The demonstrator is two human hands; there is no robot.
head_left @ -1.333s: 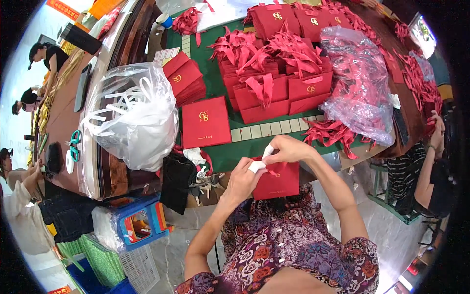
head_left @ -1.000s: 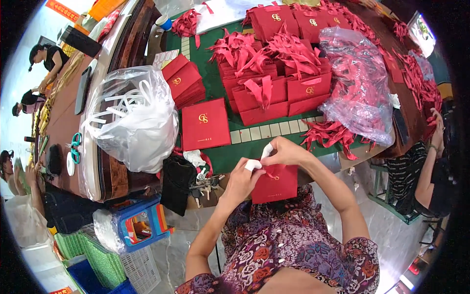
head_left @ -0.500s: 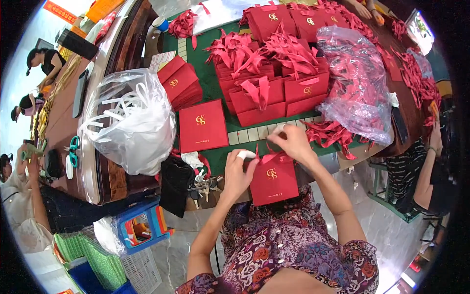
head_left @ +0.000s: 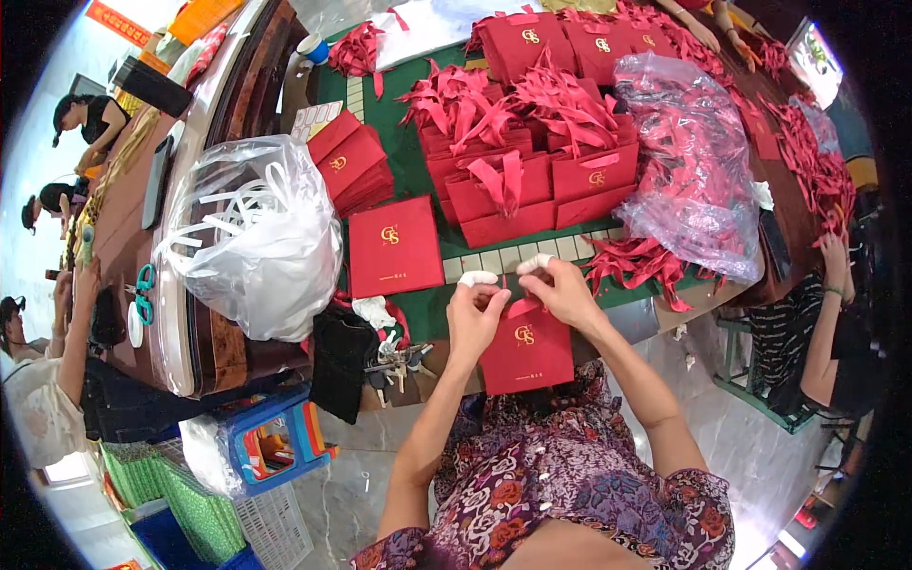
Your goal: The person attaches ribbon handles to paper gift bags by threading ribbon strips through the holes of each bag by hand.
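Observation:
A small red paper gift bag (head_left: 525, 353) with a gold emblem hangs at the table's near edge, over my lap. At its top edge my left hand (head_left: 475, 318) is closed in a pinch, a white finger cover on one fingertip. Close on its right, my right hand (head_left: 564, 291) pinches too, also with a white finger cover. A bit of red ribbon (head_left: 505, 283) shows between the two hands; the fingers hide most of it. Beyond my left hand, another red bag (head_left: 394, 245) lies flat on a stack.
Several red bags with ribbon handles (head_left: 503, 195) stand ahead. To their right are a clear plastic sack of red ribbon (head_left: 686, 171) and loose ribbons (head_left: 638, 271). A clear bag of white straps (head_left: 255, 237) sits left, near keys (head_left: 397, 366). Co-workers' hands (head_left: 836, 261) are at the sides.
My right hand has moved down and left, so that both hands are now close together over the bag's top. The bag has shifted slightly left. Co-workers' hands at the sides have moved.

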